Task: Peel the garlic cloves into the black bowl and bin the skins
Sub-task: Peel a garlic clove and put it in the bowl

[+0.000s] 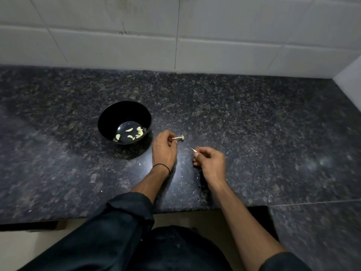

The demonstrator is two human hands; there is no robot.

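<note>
left grip (pixel 164 147): fingers curled, pinching the dry garlic stalk (pixel 178 137); its root end sticks out to the right, just over the tabletop (pixel 254 124)
why held so: looks like the bulb's spent core, held by its stem; my guess is it's bin-bound, not bowl-bound
right grip (pixel 210 161): thumb and fingers clamped on a pale pointed sliver (pixel 192 150); skin or clove tip, can't tell, as most of it is hidden in my fingers
grips vs each other: near, not touching, both right of the bowl and low over the tabletop
black bowl (pixel 121 112): upright, just left of my left grip; probably set that close so cloves drop straight in
bowl contents: several peeled cloves (pixel 139 131), yellowish, loose on the bottom, mostly on the near-right side; no skins seen inside
skins: small white flecks (pixel 180 176) scattered on the tabletop around my wrists, not yet cleared
bin: not in view
unpeeled cloves: none seen on the tabletop
stage (judgement): peeling nearly done; what's left is the sliver, the stalk, and binning the scraps
other: black band (pixel 162 166) on my left wrist; white tiled wall (pixel 234 45) behind
</note>
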